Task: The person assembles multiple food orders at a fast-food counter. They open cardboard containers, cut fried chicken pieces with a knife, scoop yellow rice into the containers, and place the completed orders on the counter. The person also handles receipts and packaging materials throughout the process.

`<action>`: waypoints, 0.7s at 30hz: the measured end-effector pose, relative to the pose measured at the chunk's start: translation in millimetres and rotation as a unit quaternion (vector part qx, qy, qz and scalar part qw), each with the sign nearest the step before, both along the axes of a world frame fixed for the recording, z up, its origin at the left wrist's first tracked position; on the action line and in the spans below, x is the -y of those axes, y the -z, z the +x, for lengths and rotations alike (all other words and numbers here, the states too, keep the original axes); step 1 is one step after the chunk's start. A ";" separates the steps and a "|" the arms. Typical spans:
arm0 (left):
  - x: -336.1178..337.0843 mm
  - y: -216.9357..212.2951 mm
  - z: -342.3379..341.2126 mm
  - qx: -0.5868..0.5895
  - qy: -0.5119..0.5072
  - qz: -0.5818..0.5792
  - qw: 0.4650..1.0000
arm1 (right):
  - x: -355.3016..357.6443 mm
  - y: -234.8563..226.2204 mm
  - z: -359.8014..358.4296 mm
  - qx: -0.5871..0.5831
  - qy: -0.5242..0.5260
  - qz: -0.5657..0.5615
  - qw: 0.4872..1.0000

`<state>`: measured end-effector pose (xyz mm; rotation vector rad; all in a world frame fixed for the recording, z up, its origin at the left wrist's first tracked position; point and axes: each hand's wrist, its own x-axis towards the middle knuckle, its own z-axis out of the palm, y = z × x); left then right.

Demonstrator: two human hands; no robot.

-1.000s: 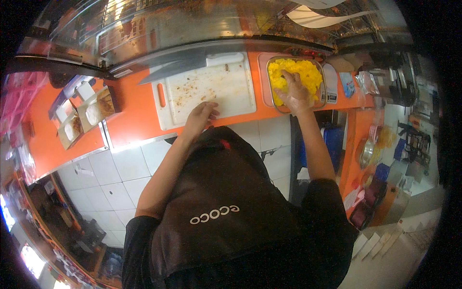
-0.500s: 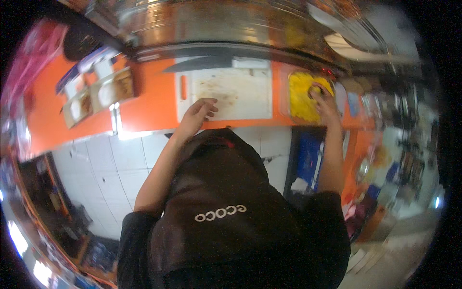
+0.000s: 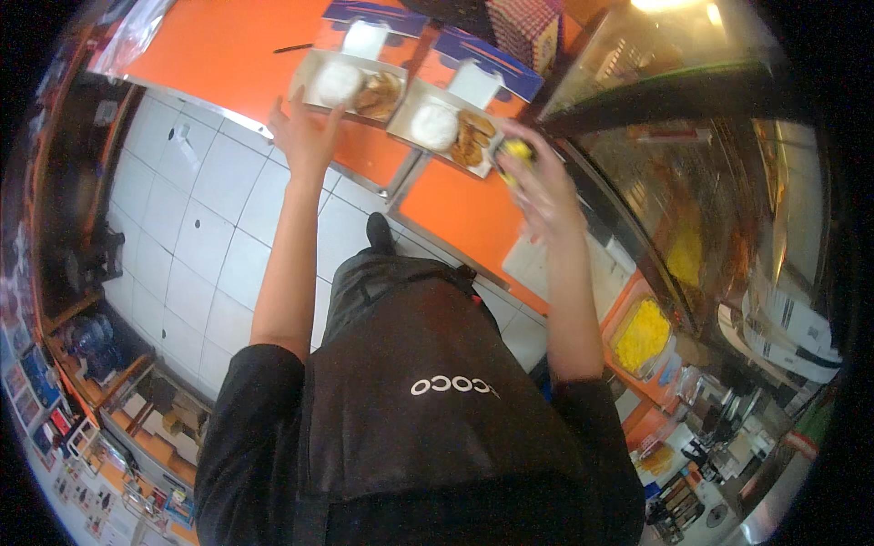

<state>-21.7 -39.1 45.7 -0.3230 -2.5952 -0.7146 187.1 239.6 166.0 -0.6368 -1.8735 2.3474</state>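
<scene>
My left hand (image 3: 308, 135) is at the near left corner of an open meal box (image 3: 397, 86), its fingers apart. Whether the fingertips touch the box wall cannot be told. In that box lie a white rice mound (image 3: 339, 83) and brown fried pieces (image 3: 377, 96). To its right stands a second open box (image 3: 417, 138) with another rice mound (image 3: 434, 126) and fried pieces (image 3: 472, 139). At this box's right end, my right hand (image 3: 546, 187), smeared by motion, is closed on a small dark round thing with yellow food (image 3: 515, 151); its exact kind does not show.
A tray of shredded yellow food (image 3: 642, 337) stands on the orange counter (image 3: 460, 214) at the right, past a white cutting board (image 3: 537, 268). Along the counter's far right side runs a glass display case (image 3: 669, 191). A checkered box (image 3: 526, 32) stands behind the meal boxes.
The view has swung left. My right hand has come from the yellow food tray to the right meal box. My left hand has gone from beside the cutting board to the left box.
</scene>
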 end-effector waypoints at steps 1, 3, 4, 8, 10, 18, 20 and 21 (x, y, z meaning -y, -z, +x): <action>5.0 7.8 -11.2 0.032 0.012 0.024 0.999 | 13.5 8.6 -37.8 -0.031 -0.036 0.021 0.999; 6.6 21.9 -32.6 0.125 0.031 0.054 0.990 | 43.5 29.9 -114.9 -0.084 -0.044 0.184 0.978; 10.0 26.0 -36.5 0.231 0.063 0.203 0.949 | 59.8 34.8 -153.8 -0.133 -0.045 0.258 0.956; 14.1 37.2 -43.9 0.162 0.075 0.205 0.962 | 112.2 47.3 -242.5 -0.140 -0.148 0.453 0.868; 14.5 37.7 -43.7 0.144 0.077 0.213 0.963 | 133.9 50.1 -263.1 -0.061 -0.220 0.564 0.793; 11.1 33.7 -38.7 0.141 0.085 0.259 0.952 | 141.0 68.3 -273.8 -0.101 -0.304 0.602 0.731; 11.8 32.0 -39.7 0.138 0.081 0.242 0.957 | 140.4 75.8 -275.5 -0.092 -0.288 0.589 0.750; 12.4 30.5 -39.8 0.152 0.075 0.225 0.960 | 140.6 78.7 -276.3 -0.088 -0.278 0.582 0.759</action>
